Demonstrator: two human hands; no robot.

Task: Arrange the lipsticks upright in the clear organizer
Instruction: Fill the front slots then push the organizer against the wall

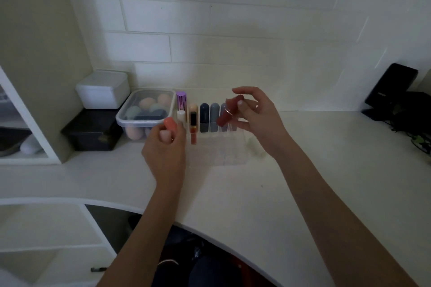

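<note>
Left hand (164,144), at 9 o'clock of the clear plastic organizer (215,147) on the white counter (303,182), grips a coral lipstick (169,123). Right hand (258,116), at 1 o'clock, pinches a tilted dark red lipstick (227,113) above it. Dark blue and grey lipsticks (209,116) stand upright in the back row.

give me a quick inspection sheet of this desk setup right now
surface: pale desk, curved front edge
job's things: clear organizer with several lipsticks upright in its back row; front slots look empty
clutter: lidded tub of sponges, white box on a black box
hands: left hand holds a coral lipstick; right hand holds a dark red lipstick, tilted, above the organizer
cables: dark tangle at the right edge
surroundings: white brick wall, black stand, shelves at left
</note>
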